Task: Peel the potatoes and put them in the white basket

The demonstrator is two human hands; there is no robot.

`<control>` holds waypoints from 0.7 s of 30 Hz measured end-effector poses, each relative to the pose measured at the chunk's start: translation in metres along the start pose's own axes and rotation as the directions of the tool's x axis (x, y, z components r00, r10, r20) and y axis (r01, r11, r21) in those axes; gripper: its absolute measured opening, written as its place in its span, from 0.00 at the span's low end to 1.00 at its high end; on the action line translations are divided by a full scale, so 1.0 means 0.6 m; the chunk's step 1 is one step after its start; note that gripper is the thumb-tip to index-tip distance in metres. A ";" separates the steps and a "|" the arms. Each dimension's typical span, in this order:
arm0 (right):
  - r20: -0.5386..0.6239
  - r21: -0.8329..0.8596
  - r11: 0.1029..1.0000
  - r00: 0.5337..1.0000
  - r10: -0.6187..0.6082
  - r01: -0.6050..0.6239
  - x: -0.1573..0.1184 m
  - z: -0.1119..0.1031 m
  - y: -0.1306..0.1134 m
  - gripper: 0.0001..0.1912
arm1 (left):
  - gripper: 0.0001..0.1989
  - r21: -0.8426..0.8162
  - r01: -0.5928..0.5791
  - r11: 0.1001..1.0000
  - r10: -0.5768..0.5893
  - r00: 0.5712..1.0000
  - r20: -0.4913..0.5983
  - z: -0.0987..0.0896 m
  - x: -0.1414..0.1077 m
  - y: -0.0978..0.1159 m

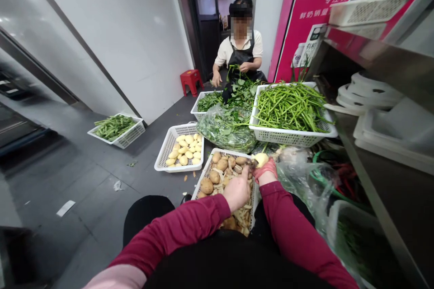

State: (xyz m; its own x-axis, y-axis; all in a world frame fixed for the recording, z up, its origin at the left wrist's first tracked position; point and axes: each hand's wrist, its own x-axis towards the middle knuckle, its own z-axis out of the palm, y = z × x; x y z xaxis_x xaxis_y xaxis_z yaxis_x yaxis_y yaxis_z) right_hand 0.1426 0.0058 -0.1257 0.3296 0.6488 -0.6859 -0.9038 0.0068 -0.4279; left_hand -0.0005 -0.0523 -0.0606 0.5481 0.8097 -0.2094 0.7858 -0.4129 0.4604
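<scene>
Grey floor tiles (145, 176) around us, and our right hand (266, 171) clasps a pale potato (261, 159) by the crate's (230, 152) far-right corner! Our left hand (236, 191) hides its grip, we can't tell; slick flesh could slip, dropping into peelings (242, 216).

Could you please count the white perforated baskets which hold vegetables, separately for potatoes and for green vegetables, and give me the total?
Potatoes: 2 (peeled-potato basket, basket of unpeeled potatoes and peelings)
Green vegetables: 3 (long-stem basket, leafy-greens basket, far-left basket)
Total: 5 baskets
</scene>
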 end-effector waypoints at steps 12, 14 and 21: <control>0.169 -0.003 0.984 0.970 0.176 -0.178 -0.046 0.014 0.003 0.17 | 0.28 -0.200 -0.109 0.974 0.074 0.982 -0.174 -0.058 0.019 -0.023; 0.100 -0.032 0.987 0.982 0.162 -0.159 -0.051 0.013 0.011 0.21 | 0.29 -0.181 -0.091 0.979 0.060 0.984 -0.168 -0.044 0.012 -0.029; 0.158 -0.185 0.962 0.960 0.232 -0.203 -0.069 0.009 0.025 0.17 | 0.27 -0.015 -0.095 0.995 0.094 0.994 -0.063 -0.075 0.027 -0.035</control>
State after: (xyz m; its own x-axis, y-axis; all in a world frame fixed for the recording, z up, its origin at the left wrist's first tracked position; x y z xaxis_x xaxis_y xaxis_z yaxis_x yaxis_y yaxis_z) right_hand 0.1142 -0.0168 -0.1006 0.0631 0.7444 -0.6647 -0.8856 -0.2653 -0.3812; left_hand -0.0209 -0.0114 -0.0346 0.6000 0.7924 -0.1102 0.7259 -0.4813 0.4914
